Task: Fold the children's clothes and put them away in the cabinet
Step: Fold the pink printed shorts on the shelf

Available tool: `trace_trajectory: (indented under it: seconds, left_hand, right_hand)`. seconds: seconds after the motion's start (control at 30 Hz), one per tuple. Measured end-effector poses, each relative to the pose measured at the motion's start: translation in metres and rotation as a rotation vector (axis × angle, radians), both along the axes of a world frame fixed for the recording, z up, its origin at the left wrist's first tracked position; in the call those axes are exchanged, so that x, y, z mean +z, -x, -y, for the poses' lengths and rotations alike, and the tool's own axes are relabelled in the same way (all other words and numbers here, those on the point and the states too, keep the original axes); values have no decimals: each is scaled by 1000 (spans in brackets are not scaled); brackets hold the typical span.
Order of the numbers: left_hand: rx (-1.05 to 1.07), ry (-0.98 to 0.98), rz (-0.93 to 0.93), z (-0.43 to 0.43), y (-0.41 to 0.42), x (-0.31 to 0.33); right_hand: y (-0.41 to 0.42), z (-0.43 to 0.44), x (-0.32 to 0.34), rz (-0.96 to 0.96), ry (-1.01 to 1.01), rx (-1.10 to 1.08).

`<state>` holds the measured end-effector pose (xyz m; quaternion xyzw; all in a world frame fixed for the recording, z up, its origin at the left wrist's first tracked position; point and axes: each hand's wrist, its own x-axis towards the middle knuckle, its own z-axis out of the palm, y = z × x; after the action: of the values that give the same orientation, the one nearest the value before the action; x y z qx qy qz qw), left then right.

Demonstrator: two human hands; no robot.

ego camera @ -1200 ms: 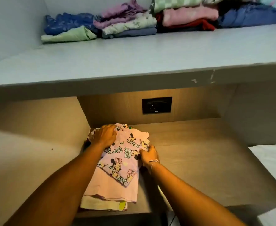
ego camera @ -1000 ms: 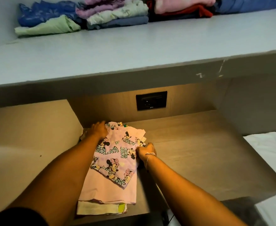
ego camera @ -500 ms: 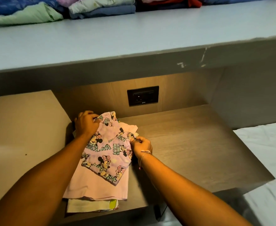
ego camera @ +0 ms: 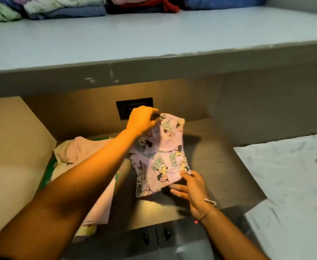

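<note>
A pink cartoon-print child's garment hangs lifted above the wooden cabinet shelf. My left hand pinches its top edge near the back wall. My right hand grips its lower corner, fingers under the cloth. A stack of folded pale pink clothes lies at the left of the shelf, partly hidden by my left forearm, with a green piece and a yellow piece showing beneath.
A grey upper shelf overhangs the compartment and carries several folded clothes at its back. A black wall socket sits in the rear panel. A white bed sheet lies to the right.
The print garment lay on top of the pink stack with both hands on it. Both hands have since lifted it off and carried it to the right, above the shelf.
</note>
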<state>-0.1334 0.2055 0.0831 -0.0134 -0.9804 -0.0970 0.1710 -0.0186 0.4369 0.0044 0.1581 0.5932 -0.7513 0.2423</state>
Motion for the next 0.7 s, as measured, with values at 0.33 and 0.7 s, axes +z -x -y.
trace_trajectory:
  seconds: [0.33,0.7]
  left_hand:
    - [-199,14,527,-60,-132,-114]
    - [-93,-292,209,-75,-190,-138]
  right_hand:
    - [33,-139,-59,-833,-1090,474]
    - [41,-134,-78,-1300,-1145,578]
